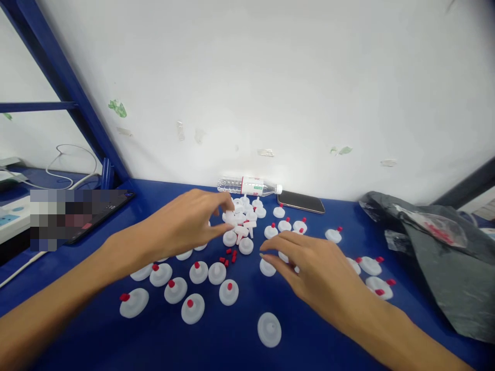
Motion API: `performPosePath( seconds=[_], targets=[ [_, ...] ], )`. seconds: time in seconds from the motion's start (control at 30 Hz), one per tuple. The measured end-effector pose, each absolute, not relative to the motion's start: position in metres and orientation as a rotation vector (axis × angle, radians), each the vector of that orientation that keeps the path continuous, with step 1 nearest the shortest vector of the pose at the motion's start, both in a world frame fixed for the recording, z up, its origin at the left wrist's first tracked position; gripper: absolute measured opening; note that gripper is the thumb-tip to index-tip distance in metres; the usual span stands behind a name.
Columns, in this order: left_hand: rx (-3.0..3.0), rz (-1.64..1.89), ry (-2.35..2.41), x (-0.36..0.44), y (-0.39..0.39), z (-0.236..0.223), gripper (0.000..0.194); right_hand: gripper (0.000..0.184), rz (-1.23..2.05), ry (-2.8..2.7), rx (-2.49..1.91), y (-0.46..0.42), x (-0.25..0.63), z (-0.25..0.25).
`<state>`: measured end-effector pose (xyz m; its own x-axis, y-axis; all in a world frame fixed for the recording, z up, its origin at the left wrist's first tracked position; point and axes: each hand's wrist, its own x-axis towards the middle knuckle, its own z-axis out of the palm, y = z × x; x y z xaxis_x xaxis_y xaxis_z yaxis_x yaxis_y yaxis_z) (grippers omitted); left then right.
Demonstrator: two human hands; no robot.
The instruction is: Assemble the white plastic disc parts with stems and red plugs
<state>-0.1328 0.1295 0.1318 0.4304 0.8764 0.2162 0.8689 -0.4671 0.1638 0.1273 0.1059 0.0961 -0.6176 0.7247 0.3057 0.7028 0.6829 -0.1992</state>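
My left hand [197, 219] is at a pile of white plastic discs with spouts [242, 208], its thumb and fingers closed about one white disc [229, 218] at the pile's left side. My right hand [309, 260] hovers over other discs, thumb and forefinger curved with a narrow gap between their tips. Nothing shows between them. Small loose red caps [228, 257] lie between the two hands. Many discs around carry a red cap on the spout, such as the capped disc [229, 292] in front. One bare disc [269, 330] lies nearest to me.
Behind the pile a clear water bottle [251, 186] lies on its side, beside a dark phone [301, 201]. A grey plastic bag [436, 257] covers the right of the blue table [232, 345]. At left are a tablet [104, 214], a power strip [13, 219] and cables.
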Motion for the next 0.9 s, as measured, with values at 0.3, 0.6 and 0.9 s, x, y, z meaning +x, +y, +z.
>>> performPosePath(
  seconds=[0.3, 0.6, 0.9],
  targets=[
    [2.675, 1.089, 1.515, -0.144, 0.139, 0.126, 0.028, 0.014, 0.125, -2.912, -0.869, 0.131, 0.07, 0.099],
    [2.65, 1.117, 1.539, -0.151, 0.132, 0.116, 0.027, 0.013, 0.104, -2.905, -0.874, 0.139, 0.072, 0.072],
    [2.673, 1.094, 1.378, -0.148, 0.127, 0.108, 0.026, 0.021, 0.551, -2.404, -1.067, 0.151, 0.091, 0.136]
  ],
)
